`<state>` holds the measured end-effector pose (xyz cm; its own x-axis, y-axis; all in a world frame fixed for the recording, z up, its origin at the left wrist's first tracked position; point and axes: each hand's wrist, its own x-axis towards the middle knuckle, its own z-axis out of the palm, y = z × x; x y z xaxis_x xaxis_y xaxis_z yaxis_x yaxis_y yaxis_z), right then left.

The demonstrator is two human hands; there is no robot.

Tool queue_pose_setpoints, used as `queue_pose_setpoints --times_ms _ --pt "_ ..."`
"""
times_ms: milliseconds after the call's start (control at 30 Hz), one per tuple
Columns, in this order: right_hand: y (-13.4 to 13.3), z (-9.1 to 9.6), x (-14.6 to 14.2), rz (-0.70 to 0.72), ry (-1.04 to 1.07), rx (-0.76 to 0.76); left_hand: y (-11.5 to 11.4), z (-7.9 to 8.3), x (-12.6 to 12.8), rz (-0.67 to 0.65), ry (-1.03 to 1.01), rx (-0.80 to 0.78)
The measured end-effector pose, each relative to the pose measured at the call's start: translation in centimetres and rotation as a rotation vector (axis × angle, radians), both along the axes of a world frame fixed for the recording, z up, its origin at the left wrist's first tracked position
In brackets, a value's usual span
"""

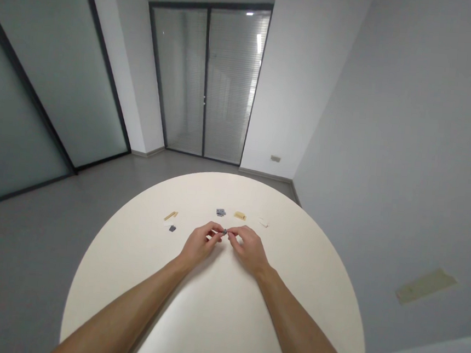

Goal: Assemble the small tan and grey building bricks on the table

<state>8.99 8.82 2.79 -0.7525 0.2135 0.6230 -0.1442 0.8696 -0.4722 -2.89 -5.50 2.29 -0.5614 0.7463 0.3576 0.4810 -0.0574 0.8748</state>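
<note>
1. Your left hand (200,245) and right hand (249,249) meet over the middle of the desk (292,280), a round, cream-white top. Your forearms reach in from the lower left and lower right.
2. Your fingers (216,230) are pressed together from both sides, pinching a small grey piece (224,231) between the two hands. It is too small and too covered to make out its shape.
3. Just beyond your fingers, a little to the left, lies a grey cluster of small pieces (221,212).
4. Beside that cluster, beyond your right-hand fingers, is a flat tan piece (239,216). Further right lies a small white piece (263,223), well apart from your fingers.
5. Out to the left of your fingers, you have a dark grey piece (172,228) with a pale scrap by it. Just beyond is a thin tan strip (170,216), lying at a slant.
6. Past the desk's far edge, a grey floor (145,174) runs to a glass door with blinds (206,80), with a small wall socket (275,158) low down to its right.
7. Frosted glass panels (50,78) stand far to the left of your fingers, and a grey wall (388,129) rises to the right.
</note>
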Motion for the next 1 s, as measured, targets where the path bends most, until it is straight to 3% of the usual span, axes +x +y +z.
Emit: queue_pose_setpoints --times_ms 600,1000 --pt "-0.2 0.0 -0.1 -0.045 0.009 -0.019 0.2 -1.1 -0.3 -0.011 0.007 -0.007" --pt "-0.1 0.2 -0.1 0.018 -0.007 -0.025 0.1 -1.0 -0.2 -0.022 -0.011 0.017"
